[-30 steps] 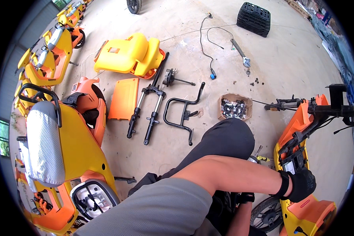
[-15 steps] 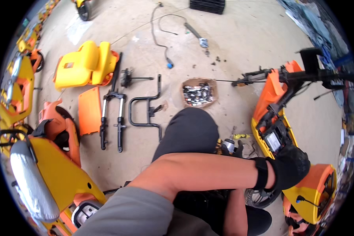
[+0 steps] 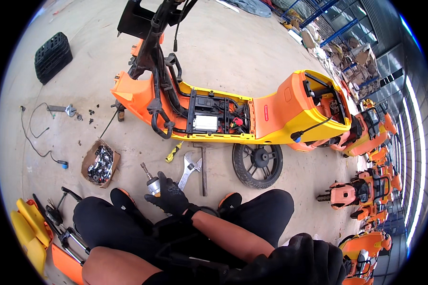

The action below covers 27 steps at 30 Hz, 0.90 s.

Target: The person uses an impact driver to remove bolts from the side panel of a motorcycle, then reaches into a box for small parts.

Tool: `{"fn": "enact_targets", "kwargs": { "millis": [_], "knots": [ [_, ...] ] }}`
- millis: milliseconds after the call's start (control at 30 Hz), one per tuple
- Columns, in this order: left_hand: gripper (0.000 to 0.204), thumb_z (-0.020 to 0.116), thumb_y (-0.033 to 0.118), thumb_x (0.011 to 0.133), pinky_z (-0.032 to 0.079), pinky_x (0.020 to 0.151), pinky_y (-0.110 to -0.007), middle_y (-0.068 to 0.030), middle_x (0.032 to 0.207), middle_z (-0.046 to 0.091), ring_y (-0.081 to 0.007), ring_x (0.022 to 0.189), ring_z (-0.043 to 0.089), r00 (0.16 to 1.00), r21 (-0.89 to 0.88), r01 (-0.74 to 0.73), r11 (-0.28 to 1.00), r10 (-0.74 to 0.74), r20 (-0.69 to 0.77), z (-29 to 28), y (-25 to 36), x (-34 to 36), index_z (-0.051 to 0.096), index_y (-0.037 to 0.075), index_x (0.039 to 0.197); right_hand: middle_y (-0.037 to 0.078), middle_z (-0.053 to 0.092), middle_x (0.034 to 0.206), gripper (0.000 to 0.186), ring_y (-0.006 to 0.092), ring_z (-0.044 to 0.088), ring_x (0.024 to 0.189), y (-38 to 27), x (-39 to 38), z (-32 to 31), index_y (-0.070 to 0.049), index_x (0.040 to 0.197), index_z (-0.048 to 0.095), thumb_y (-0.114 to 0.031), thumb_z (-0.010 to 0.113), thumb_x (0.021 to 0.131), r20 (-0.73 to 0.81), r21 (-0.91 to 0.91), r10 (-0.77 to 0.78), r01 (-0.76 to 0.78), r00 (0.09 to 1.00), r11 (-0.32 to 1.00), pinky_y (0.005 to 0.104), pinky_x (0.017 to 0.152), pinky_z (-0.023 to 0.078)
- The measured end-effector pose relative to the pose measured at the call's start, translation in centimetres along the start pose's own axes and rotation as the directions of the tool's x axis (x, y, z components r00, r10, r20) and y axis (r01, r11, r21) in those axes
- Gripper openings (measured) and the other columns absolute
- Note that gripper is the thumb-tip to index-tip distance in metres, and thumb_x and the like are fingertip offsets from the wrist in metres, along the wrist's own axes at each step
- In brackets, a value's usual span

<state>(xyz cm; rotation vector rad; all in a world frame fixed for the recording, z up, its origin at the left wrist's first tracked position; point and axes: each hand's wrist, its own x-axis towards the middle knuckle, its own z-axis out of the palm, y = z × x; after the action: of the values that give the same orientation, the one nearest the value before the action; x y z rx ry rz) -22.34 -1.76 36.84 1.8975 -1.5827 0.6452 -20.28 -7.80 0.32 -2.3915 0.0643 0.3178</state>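
My right hand (image 3: 170, 198), in a black glove, is wrapped round a power driver (image 3: 152, 184) with a silver and yellow nose and a long socket pointing away from me. The glove hides its grip. My left arm crosses in front of me. Its gloved left hand (image 3: 311, 261) is close up at the lower right, fingers curled; whatever they hold is hidden. Just beyond the driver lie a large adjustable wrench (image 3: 189, 170), a T-shaped bar (image 3: 204, 173) and a yellow-handled tool (image 3: 174, 152). A partly stripped orange and yellow scooter body (image 3: 271, 118) stands beyond them.
A wheel (image 3: 257, 164) is under the scooter body. To the left are a cardboard box (image 3: 110, 178) of small metal parts, a cable (image 3: 31, 137) and another wrench (image 3: 64, 109). A black crate (image 3: 53, 57) stands far left. More scooters (image 3: 349, 194) line the right side.
My view has swung to the right, bringing the scooter body to the middle. My left hand now shows at the lower right, closer to me. The right hand still holds the driver.
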Motion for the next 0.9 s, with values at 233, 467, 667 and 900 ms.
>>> {"fn": "enact_targets", "kwargs": {
  "millis": [233,467,667,900],
  "knots": [
    [0.020,0.060,0.019,0.079,0.044,0.059,-0.031,-0.0016,0.059,0.042,-0.0149,0.055,0.044,0.938,0.167,-0.157,0.973,0.200,-0.284,3.0,0.4,0.4,0.050,0.010,0.065,0.031,0.058,0.114,0.099,0.0463,0.061,0.099,0.0,0.4,0.8,0.004,0.147,0.027,-0.053,0.073,0.080,-0.026,-0.035,-0.042,0.041,0.999,0.999,0.0527,0.082,0.052],
    [0.019,0.060,0.017,0.079,0.046,0.062,-0.029,-0.0028,0.061,0.045,-0.0162,0.059,0.047,0.973,0.158,-0.224,0.962,0.231,-0.022,-0.2,-0.7,1.5,0.051,0.006,0.067,0.035,0.057,0.113,0.098,0.0501,0.060,0.103,-0.8,0.4,-0.2,0.003,0.147,0.026,-0.053,0.073,0.082,0.019,0.031,0.014,-0.015,1.000,0.999,0.0542,0.088,0.048],
    [0.025,0.066,0.021,0.074,0.051,0.067,-0.033,-0.0077,0.074,0.055,-0.0201,0.071,0.057,0.972,0.018,-0.174,0.985,0.175,-0.158,4.7,1.5,-0.2,0.060,-0.001,0.085,0.033,0.057,0.115,0.100,0.0480,0.060,0.104,-0.7,0.2,0.0,0.002,0.148,0.026,-0.050,0.076,0.079,0.021,0.050,0.030,-0.031,0.999,0.998,0.0529,0.086,0.051],
    [0.031,0.069,0.001,0.072,0.048,0.086,-0.039,-0.0112,0.099,0.069,-0.0303,0.095,0.064,0.862,0.013,0.487,0.873,-0.483,0.154,-2.0,-5.7,-0.1,0.070,0.003,0.103,0.033,0.057,0.114,0.102,0.0471,0.060,0.104,-1.2,0.2,-1.2,0.005,0.148,0.025,-0.049,0.077,0.079,0.010,0.105,-0.057,0.055,0.998,0.993,0.0526,0.087,0.050]
  ]
}}
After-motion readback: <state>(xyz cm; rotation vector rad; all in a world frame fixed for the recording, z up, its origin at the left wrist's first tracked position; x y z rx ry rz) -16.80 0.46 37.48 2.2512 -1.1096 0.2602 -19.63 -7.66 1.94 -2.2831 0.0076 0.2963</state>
